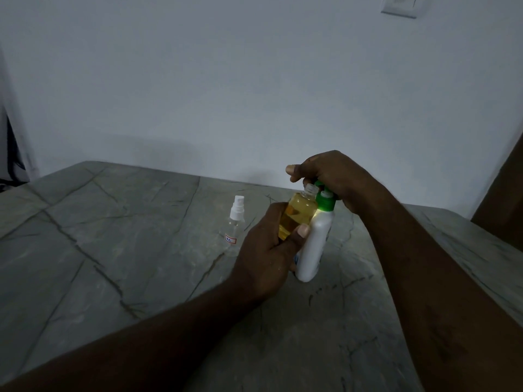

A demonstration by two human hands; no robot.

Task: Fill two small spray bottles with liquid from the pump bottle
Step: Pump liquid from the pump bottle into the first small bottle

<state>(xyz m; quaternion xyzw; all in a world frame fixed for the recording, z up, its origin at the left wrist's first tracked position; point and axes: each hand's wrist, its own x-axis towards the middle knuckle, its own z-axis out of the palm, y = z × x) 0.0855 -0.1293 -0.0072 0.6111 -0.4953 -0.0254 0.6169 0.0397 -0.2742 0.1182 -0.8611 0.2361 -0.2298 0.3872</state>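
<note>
L hand [266, 250] grips the open bottle [300, 213] round its lower half, fingers wrapped behind and the thumb pressed across the front. The bottle has no cap, is tilted w/ its neck up and to the right, and is mostly full of yellow liquid. Its mouth sits just under the R hand, right beside the green pump head [325, 203]. The bottle's side touches the pump bottle [314, 247].

R hand [331, 176] comes over the top, fingers curled down on the pump head, thumb sticking out to the left. The nozzle itself is mostly hidden, so can't tell if liquid is running. The pump bottle is white, leaning right at the top, base apparently on the table [113, 250].

To the left, a bit farther back and apart from both hands, the capped bottle [235, 222] stands upright: clear, white sprayer on, small label [230, 239] low down.

Table is grey veined stone. Behind it a plain wall [226, 80], w/ a switch plate [399, 5] at top right.
</note>
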